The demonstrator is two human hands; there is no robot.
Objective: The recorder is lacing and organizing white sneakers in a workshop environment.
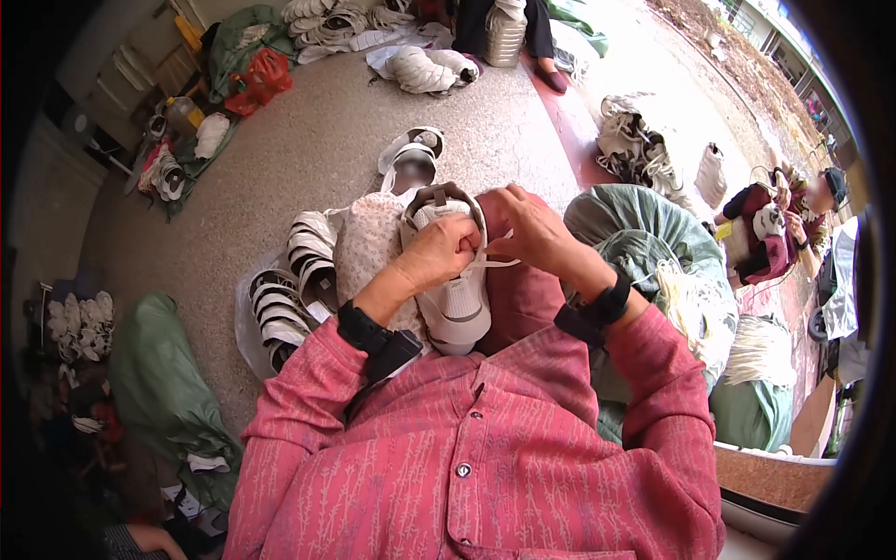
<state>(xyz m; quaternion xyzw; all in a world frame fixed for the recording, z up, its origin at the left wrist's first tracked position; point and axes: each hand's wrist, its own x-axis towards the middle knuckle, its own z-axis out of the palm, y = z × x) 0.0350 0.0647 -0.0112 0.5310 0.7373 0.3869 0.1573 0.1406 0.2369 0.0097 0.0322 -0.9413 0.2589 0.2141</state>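
A white and beige sneaker [457,299] rests on my lap between my knees, its toe toward me and its brown-lined opening away from me. My left hand [441,250] lies over the tongue area with fingers curled closed; a bit of lace seems to be in them. At the sneaker's right side, my right hand [537,233] pinches thumb and forefinger together near a white shoelace [495,264]. That lace runs out to the right from the eyelets. A patterned cloth [369,238] covers my left leg beside the sneaker.
Striped-looking nested shoes [313,252] stand left of my leg, and more shoes [411,154] lie ahead. Right of me, a green sack [644,224] carries bundles of white laces [691,303]. A person [779,224] sits at far right; another person's legs [541,42] show ahead.
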